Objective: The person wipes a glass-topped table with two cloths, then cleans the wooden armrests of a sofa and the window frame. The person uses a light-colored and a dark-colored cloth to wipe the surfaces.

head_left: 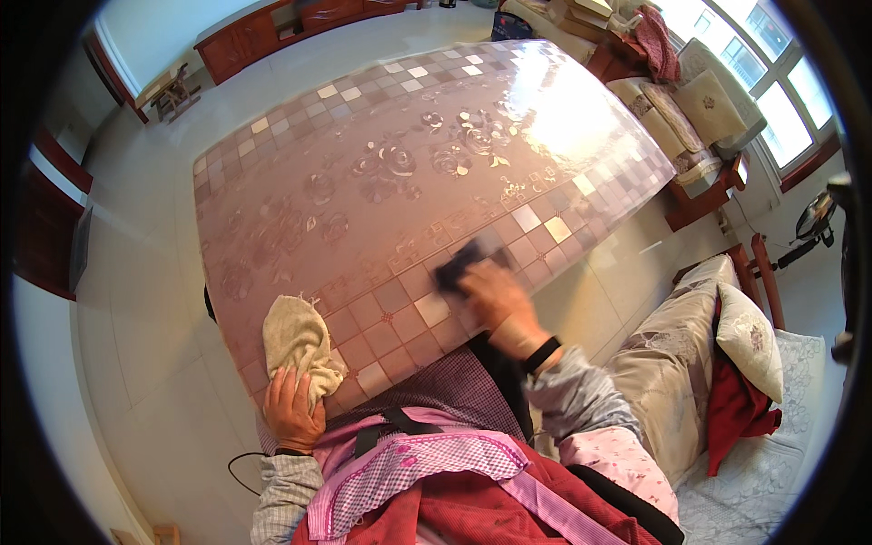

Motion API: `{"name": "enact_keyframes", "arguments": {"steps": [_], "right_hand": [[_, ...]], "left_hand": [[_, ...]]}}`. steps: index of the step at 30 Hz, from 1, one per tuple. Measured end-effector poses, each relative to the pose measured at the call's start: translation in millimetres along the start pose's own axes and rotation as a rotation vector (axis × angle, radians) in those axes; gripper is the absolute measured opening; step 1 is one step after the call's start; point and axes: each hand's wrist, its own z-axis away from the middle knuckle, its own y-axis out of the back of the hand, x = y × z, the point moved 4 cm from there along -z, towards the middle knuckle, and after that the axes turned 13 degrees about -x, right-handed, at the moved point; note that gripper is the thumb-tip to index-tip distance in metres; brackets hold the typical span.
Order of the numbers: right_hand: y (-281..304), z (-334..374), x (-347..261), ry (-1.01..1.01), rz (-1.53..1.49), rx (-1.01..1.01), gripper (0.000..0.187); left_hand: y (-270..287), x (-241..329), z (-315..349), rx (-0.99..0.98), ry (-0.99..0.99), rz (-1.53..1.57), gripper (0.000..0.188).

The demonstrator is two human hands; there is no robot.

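Cloth beneath flat left fingers, dark item gripped in right fingers, far bag, contents unclear.

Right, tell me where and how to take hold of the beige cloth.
I'd pinch the cloth by its far end, coming from above on the far side. That end lies loose and wrinkled on the table, its soft folds likely easy to gather, while the left hand rests over the near end.

You're rocking a pink-and-white gingham apron, a red ribbed cloth garment, grey patterned sleeves, pink floral fabric up your right arm, plus a black wristband.
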Motion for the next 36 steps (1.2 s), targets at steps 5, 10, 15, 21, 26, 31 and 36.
{"name": "enact_keyframes", "arguments": {"steps": [5, 10, 15, 21, 26, 31, 36], "right_hand": [[46.4, 22.2, 190.1, -0.494, 0.117, 0.343, 0.031], [54.0, 5.0, 210.3, -0.718, 0.342, 0.339, 0.033], [1.2, -3.8, 45.0, -0.157, 0.107, 0.097, 0.041], [28.2, 4.9, 109.6, -0.245, 0.047, 0.132, 0.035], [81.7, 6.9, 247.4, -0.739, 0.285, 0.288, 0.034], [60.5, 11.4, 186.4, -0.47, 0.187, 0.217, 0.036], [38.8, 41.1, 134.9, -0.299, 0.15, 0.07, 0.037]], "left_hand": [[-0.5, 0.1, 0.0, 0.009, -0.003, -0.024, 0.048], [-1.3, 0.7, 0.4, -0.001, 0.004, -0.042, 0.048], [-3.3, 0.1, 1.3, -0.004, 0.002, -0.037, 0.048], [-4.0, -1.2, 2.1, -0.022, 0.003, -0.064, 0.048], [-4.1, -0.1, 2.6, -0.014, 0.003, -0.039, 0.048], [-3.8, -0.6, 1.6, -0.034, 0.015, -0.022, 0.047], [-2.0, -0.1, 0.7, -0.058, 0.014, -0.033, 0.048]]}}
